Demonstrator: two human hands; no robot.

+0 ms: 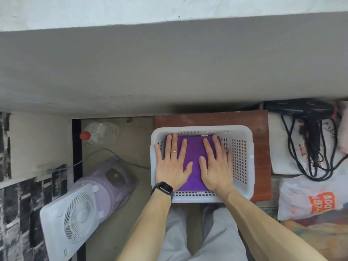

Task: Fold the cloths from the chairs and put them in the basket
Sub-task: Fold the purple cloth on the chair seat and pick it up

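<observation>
A folded purple cloth (194, 155) lies flat inside a white perforated plastic basket (243, 159), filling its left and middle part. My left hand (171, 164) presses flat on the cloth's left side with fingers straight and spread; it wears a ring and a black watch at the wrist. On the cloth's right side my right hand (216, 166) presses down flat in the same way. The basket's right part holds nothing visible. No chairs or other cloths are in view.
The basket stands on a brown wooden board (261, 136) against a grey wall. Left on the floor lie a purple-and-white fan (79, 210) and a plastic bottle (99, 133). At right are a black hair dryer (308, 113) with cord and a white plastic bag (312, 200).
</observation>
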